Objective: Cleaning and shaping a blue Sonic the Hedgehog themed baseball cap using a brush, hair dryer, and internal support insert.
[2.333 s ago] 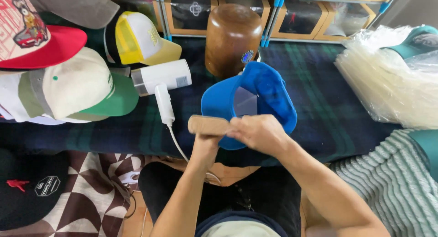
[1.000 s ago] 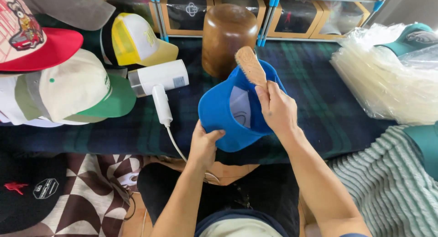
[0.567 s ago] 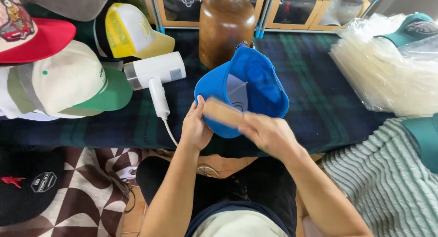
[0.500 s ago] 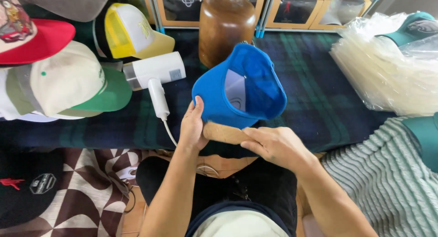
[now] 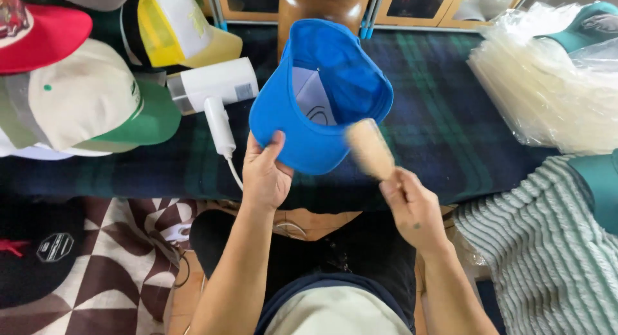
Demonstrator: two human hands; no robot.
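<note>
- Blue cap (image 5: 320,96) sits upside-down in our grip, over the plaid table (image 5: 444,116) and just in front of the brown wooden block (image 5: 320,3); its hollow faces us.
- Our left hand (image 5: 265,174) pinches the brim edge, thumb on top and fingers hidden beneath.
- Our right hand (image 5: 415,206) is closed round the handle of a wooden brush (image 5: 369,148), whose head touches the cap's lower right rim.
- We judge the cap light and soft: the crown would fold under pressure, while the brim looks stiffer, so the brim is the sound place to hold.
- Beside it lie a white hair dryer (image 5: 215,90), a cream-and-green cap (image 5: 90,100), a yellow cap (image 5: 180,26) and a stack of clear bags (image 5: 547,84).
</note>
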